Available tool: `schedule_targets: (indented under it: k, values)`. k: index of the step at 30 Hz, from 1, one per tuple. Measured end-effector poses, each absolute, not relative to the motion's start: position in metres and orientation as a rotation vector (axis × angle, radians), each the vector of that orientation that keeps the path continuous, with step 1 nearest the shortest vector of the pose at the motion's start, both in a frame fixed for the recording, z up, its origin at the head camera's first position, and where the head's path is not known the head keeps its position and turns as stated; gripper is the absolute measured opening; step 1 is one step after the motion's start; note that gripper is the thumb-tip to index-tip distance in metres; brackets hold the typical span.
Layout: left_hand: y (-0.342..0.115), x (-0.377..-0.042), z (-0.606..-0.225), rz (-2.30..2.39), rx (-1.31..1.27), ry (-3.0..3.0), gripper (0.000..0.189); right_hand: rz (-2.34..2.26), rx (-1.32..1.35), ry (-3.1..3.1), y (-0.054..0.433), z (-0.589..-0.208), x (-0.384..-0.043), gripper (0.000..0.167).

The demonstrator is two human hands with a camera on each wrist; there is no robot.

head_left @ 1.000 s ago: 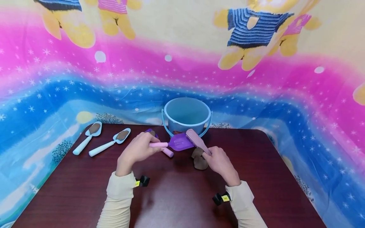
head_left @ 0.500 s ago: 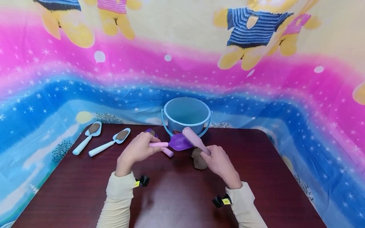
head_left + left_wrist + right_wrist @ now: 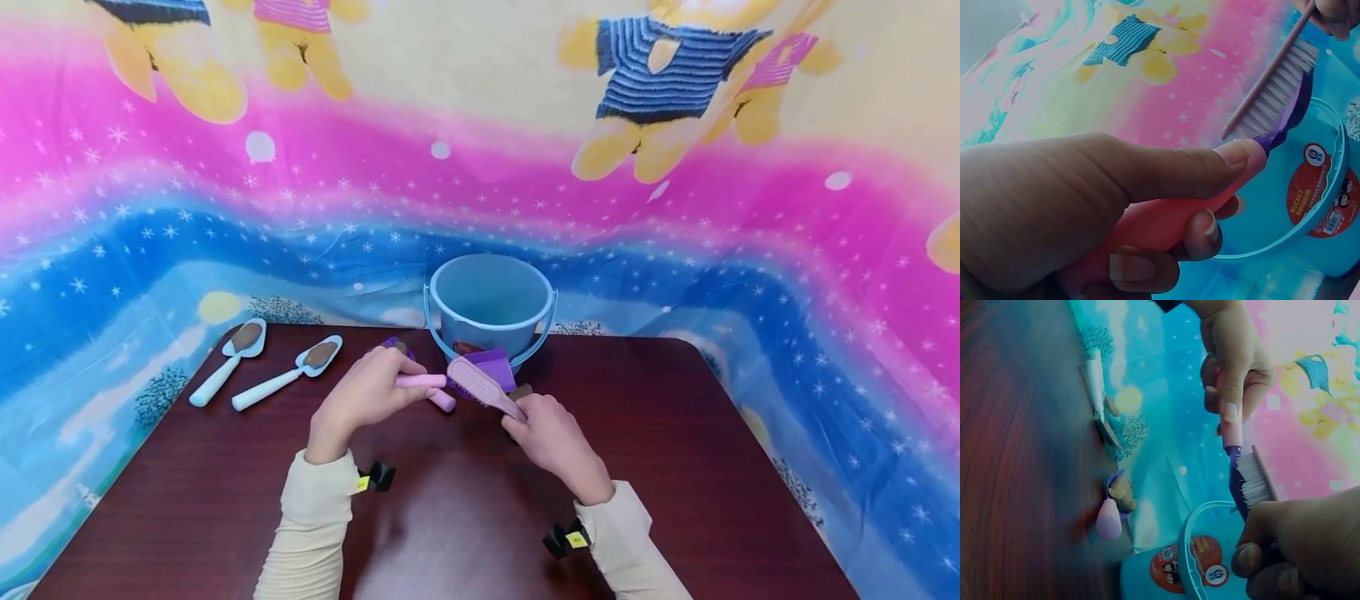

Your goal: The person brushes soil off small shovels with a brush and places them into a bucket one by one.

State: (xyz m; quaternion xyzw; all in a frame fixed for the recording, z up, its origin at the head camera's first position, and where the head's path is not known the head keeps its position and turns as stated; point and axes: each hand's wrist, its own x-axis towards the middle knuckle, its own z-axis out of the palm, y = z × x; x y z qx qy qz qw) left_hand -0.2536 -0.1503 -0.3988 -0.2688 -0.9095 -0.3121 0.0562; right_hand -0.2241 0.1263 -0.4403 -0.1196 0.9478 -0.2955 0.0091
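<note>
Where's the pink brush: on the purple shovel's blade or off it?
On it: in both wrist views, the brush has its bristles against the purple blade.

Round light-blue plastic bucket at the back of the dark-red wood-grained table, pink-handled purple plastic shovel before it, flat pink plastic brush over the shovel's blade, two long-handled pale-blue plastic scoops at far left, rounded brown lump on each, second pink-handled purple shovel between scoops and bucket.
</note>
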Motion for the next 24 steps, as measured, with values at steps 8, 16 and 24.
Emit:
schedule_targets:
  k: [8,16,24]
  values:
    - [-0.151,-0.251,-0.397,-0.908,-0.797,-2.778,0.022,-0.815,-0.347,3.047,0.132,-0.444,-0.228,0.040]
    - [-0.152,-0.252,-0.398,-0.888,-0.787,-2.785,0.023,-0.714,-0.274,3.110,0.138,-0.446,-0.232,0.043]
    - [-0.156,-0.251,-0.396,-0.917,-0.755,-2.799,0.022,-0.699,-0.193,3.129,0.154,-0.443,-0.237,0.042]
